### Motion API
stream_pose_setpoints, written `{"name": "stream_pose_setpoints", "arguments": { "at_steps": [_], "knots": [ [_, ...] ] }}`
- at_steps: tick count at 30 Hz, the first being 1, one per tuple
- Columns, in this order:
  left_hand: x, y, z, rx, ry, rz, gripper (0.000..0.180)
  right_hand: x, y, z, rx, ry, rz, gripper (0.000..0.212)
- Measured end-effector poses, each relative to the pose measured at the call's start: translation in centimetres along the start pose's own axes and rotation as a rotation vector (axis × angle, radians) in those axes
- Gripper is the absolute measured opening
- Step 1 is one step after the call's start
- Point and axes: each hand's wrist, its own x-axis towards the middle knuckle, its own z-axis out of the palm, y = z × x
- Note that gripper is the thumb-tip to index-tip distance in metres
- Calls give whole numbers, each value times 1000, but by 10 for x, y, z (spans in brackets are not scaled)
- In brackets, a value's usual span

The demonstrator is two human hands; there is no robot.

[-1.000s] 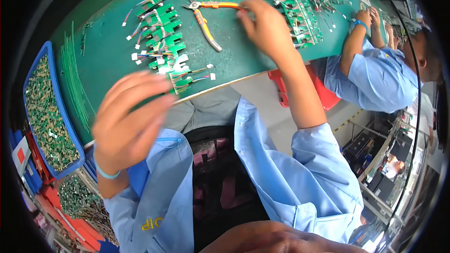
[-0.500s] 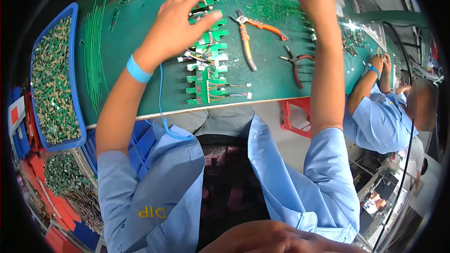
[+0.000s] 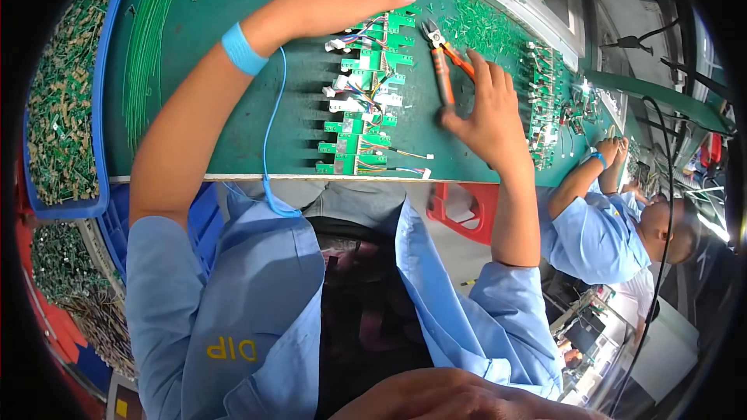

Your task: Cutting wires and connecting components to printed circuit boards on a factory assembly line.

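A column of green circuit boards (image 3: 350, 140) with white connectors and coloured wires lies on the green table mat. Over its far end is my left hand (image 3: 334, 0), thumb and forefinger apart, a dark part showing between them; its other fingers are hidden. Right of the boards lie diagonal cutters (image 3: 442, 74) with orange and grey handles. My right hand (image 3: 494, 117) hovers at these handles with fingers spread, thumb beside the end of the nearer handle. Whether it touches them I cannot tell. A blue band (image 3: 243, 50) with a cord circles my left wrist.
At left stands a blue tray (image 3: 99, 124) heaped with small board pieces, with long thin green strips (image 3: 148, 39) beside it. Green clippings (image 3: 478, 19) are scattered at the back. More boards (image 3: 542, 105) line the right, where a co-worker (image 3: 595, 233) sits. A red stool (image 3: 467, 214) stands below.
My right hand has come back from the far right edge to the orange-handled cutters, its fingers spreading. The left hand stays over the boards' far end. The whole view has shifted, and the red-handled pliers are now hidden.
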Motion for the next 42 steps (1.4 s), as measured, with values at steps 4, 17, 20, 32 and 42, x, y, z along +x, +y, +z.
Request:
{"name": "stream_pose_setpoints", "arguments": {
  "at_steps": [4,17,20,32,42],
  "knots": [
    [-27,33,21,282,259,201,46,12,14,0,2,-49,106,66],
    [-55,4,70,568,295,258,69,69,2,-87,-190,111,-219,52],
    [-55,1,78,513,341,261,67,75,-4,-91,-249,100,-252,53],
    [-48,-10,73,463,328,348,51,92,-6,-94,-434,87,-379,47],
    [-51,-6,72,520,323,336,45,66,24,-104,-486,-33,35,41]
  ]
}}
